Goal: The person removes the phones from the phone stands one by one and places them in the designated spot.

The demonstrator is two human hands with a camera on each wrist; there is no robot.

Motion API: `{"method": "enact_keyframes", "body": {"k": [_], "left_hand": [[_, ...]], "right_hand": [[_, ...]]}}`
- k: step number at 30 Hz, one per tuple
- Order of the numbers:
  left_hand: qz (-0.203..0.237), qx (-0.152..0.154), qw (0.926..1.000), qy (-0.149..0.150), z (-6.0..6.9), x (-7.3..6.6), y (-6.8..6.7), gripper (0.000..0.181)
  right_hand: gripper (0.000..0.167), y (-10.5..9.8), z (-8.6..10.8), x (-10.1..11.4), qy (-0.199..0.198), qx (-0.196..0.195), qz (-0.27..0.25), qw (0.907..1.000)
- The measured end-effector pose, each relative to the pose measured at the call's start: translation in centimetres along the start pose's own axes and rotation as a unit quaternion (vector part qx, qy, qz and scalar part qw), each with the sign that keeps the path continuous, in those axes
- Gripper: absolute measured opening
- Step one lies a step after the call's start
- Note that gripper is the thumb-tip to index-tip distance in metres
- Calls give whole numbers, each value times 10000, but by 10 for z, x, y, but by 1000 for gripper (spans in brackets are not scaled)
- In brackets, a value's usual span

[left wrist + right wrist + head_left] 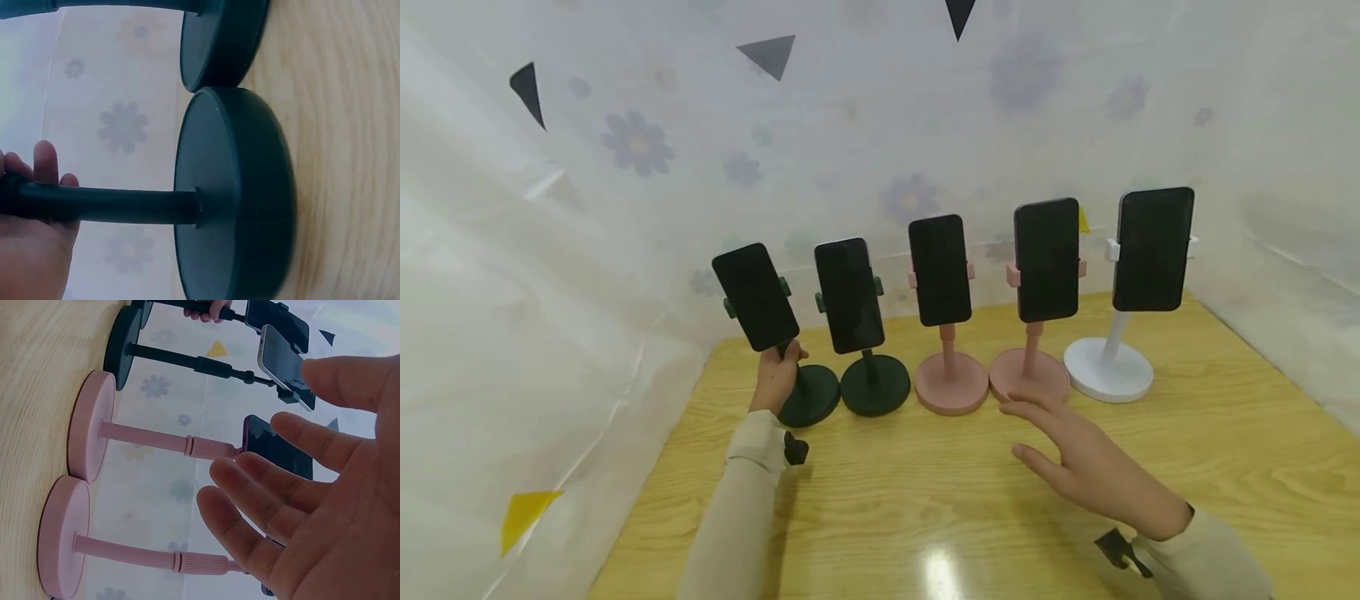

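In the head view my left hand (773, 382) grips the stem of the leftmost dark green phone stand (817, 397), just under its tilted black phone (756, 297). The left wrist view shows the fingers around that stem (131, 205), with the round base (209, 250) standing on the wood. My right hand (1093, 467) hovers with fingers spread before the right-hand pink phone stand (1015, 379). Nothing is held in its palm (350, 531) in the right wrist view. Whether its fingertips touch the pink base cannot be told from the head view.
Beside the held stand is a second green stand (880, 396) with a phone (850, 296). Another pink stand (951, 392) and a white stand (1108, 379) continue the row, each carrying a phone. A patterned sheet (850, 150) hangs behind the wooden table (880, 508).
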State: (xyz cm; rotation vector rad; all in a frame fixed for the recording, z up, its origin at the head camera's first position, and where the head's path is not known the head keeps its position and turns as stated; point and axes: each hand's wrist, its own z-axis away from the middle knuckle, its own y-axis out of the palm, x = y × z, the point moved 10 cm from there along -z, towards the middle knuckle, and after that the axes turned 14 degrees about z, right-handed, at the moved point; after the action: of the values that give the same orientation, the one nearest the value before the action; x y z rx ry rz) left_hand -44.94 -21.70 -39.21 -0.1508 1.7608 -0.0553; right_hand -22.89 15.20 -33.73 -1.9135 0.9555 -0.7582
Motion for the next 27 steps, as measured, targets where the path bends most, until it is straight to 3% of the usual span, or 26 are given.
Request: {"method": "enact_keyframes", "body": {"k": [11, 19, 27], "left_hand": [[-475, 271, 9985, -4, 16, -7, -3, 24], [-775, 447, 9959, -97, 44, -10, -5, 26], [-1197, 546, 9913, -66, 71, -33, 9, 27]], "right_hand": [[49, -1, 1, 0, -21, -25, -22, 10000], [50, -4, 3, 0, 16, 41, -33, 10000], [48, -5, 7, -4, 139, 178, -154, 9996]]}}
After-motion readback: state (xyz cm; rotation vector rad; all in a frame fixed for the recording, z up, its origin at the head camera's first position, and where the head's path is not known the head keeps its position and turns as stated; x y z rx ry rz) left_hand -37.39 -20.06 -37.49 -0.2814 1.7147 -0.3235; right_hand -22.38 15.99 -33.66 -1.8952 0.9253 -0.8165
